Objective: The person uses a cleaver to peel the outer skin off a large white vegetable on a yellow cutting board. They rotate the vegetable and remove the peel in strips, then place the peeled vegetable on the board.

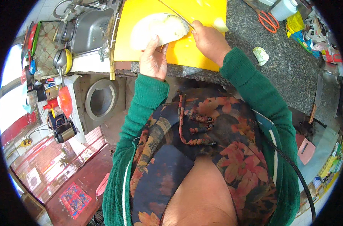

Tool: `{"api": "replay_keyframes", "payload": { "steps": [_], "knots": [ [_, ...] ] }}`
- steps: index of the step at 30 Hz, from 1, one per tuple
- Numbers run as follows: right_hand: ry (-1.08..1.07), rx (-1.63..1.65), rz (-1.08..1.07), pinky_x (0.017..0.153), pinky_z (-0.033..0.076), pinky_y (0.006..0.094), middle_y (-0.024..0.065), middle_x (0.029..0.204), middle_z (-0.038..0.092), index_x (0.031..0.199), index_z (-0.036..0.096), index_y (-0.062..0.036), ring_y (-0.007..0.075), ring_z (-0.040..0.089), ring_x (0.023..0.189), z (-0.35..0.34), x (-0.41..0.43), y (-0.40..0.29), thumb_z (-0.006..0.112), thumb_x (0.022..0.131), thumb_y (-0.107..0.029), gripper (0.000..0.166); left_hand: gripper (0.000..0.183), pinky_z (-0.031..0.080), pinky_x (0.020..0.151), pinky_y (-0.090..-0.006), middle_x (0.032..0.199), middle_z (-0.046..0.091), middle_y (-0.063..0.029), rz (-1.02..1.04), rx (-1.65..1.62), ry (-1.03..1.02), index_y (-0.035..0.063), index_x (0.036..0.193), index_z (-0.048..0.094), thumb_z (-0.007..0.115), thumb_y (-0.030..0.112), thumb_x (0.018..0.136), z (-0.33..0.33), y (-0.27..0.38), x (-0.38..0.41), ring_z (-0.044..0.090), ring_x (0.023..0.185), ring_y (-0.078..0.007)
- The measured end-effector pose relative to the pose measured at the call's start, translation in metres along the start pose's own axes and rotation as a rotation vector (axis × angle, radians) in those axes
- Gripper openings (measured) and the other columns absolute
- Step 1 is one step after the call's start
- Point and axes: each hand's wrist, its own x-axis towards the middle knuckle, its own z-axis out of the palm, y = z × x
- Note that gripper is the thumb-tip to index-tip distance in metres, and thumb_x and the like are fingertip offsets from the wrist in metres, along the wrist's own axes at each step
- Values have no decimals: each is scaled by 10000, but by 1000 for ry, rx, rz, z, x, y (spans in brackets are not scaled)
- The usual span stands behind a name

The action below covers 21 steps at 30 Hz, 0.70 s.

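A large pale piece of melon or gourd (157,29) lies on a yellow cutting board (126,48), overexposed by bright light. My left hand (155,58) holds its near edge, thumb on top and fingers partly hidden beneath. My right hand (208,41) is closed around the end of a thin, long tool (177,13), seemingly a knife seen edge-on, which slants up and left along the piece's right side. Whether its edge touches the piece I cannot tell. A small pale cut piece (221,25) rests at the board's right edge.
Right of the board, a pale green scrap (260,56) and orange-handled scissors (269,22) lie on the granite counter (290,67). Bottles and packets stand at the far right, above a wide blade (318,90). A steel sink (92,28) and a rolled bamboo mat (112,56) are on the left.
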Motion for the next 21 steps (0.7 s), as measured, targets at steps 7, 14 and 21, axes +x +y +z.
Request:
{"api": "replay_keyframes", "payload": {
  "steps": [7, 14, 21],
  "knots": [
    [-5, 57, 75, 633, 455, 496, 222, 728, 611, 994, 481, -5, 397, 596, 710, 0, 11, 1, 436, 885, -151, 188, 375, 485, 798, -337, 1061, 602, -62, -4, 54, 107, 70, 1129, 548, 679, 144, 786, 14, 9, 37, 566, 971, -197],
    [118, 50, 129, 625, 473, 469, 187, 765, 620, 963, 482, -33, 370, 605, 718, -18, -5, -38, 433, 892, -155, 150, 404, 512, 827, -418, 1092, 584, -127, -184, -52, 38, 13, 1163, 499, 646, 154, 814, 11, 26, 47, 580, 983, -254],
    [200, -127, -47, 578, 485, 422, 133, 786, 582, 993, 484, -49, 333, 598, 712, -21, -32, -63, 473, 832, -107, 172, 444, 484, 903, -464, 1191, 554, -131, -413, -393, -36, 69, 1223, 458, 612, 284, 866, -3, 19, 46, 537, 1096, -314]
  ]
}}
